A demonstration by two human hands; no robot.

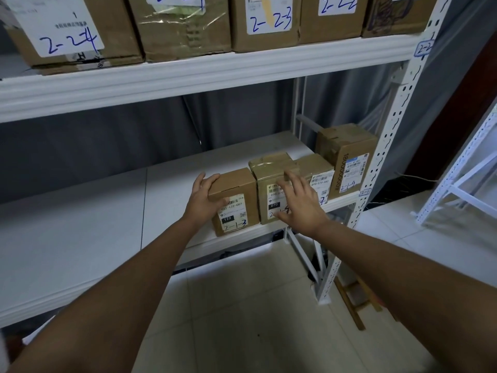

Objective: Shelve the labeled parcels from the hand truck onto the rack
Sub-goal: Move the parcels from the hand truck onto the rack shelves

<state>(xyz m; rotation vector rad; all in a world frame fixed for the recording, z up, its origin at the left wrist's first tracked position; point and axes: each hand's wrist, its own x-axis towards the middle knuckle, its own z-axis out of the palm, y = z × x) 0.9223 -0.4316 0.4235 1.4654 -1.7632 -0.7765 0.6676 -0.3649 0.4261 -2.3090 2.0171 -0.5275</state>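
The parcel marked 2-1-3 (234,201) stands on the lower shelf (80,232) of the rack (387,146), at the shelf's front edge and touching the left side of the parcel marked 2-1-2 (271,184), which serves here as the landmark. To the right of that landmark sit a lower taped parcel (317,170) and then a taller upright one (347,157) against the rack post. The left hand (205,200) grasps the 2-1-3 parcel, fingers over its top left corner and thumb across its label face. The right hand (298,200) is released, fingers spread in front of the landmark's label; whether it touches the carton I cannot tell.

The step in hand looks like seating this parcel in the row. To do it well, press it squarely against the landmark so no gap remains, bring its front face level with the landmark's, and keep the handwritten number facing outward. The right hand can steady the landmark so the push does not shift it. The hand truck is out of view.
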